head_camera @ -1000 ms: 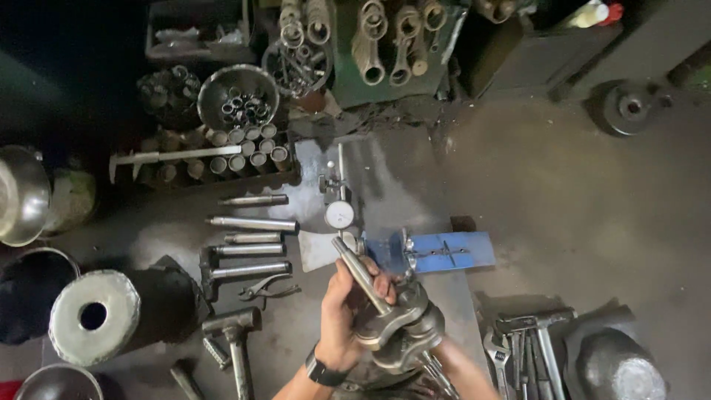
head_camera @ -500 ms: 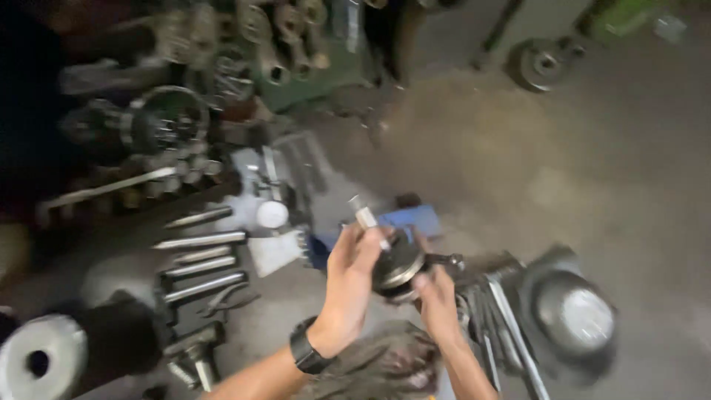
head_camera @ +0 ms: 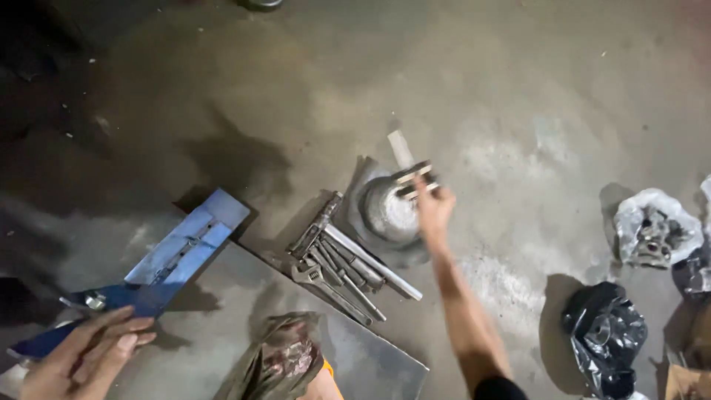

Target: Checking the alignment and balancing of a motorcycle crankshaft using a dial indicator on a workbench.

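Observation:
My right hand (head_camera: 433,210) reaches out over the concrete floor and grips a heavy grey metal part (head_camera: 412,178), from which a short shaft points away from me. The part hangs just above a dented round metal bowl (head_camera: 384,215); whether they touch I cannot tell. At the bottom left my left hand (head_camera: 83,357) holds nothing, its fingers loosely apart, beside the near end of a blue metal plate (head_camera: 181,248) on the floor.
A bunch of wrenches and steel rods (head_camera: 337,259) lies on a grey metal sheet (head_camera: 370,359) left of the bowl. A dirty rag (head_camera: 280,359) sits near my knee. A white bag of metal parts (head_camera: 655,230) and a black bag (head_camera: 603,333) lie at the right.
The view has swung right, away from the tool trays. My left hand let go of the metal part and dropped to the lower left. My right hand carried the part out over the bowl.

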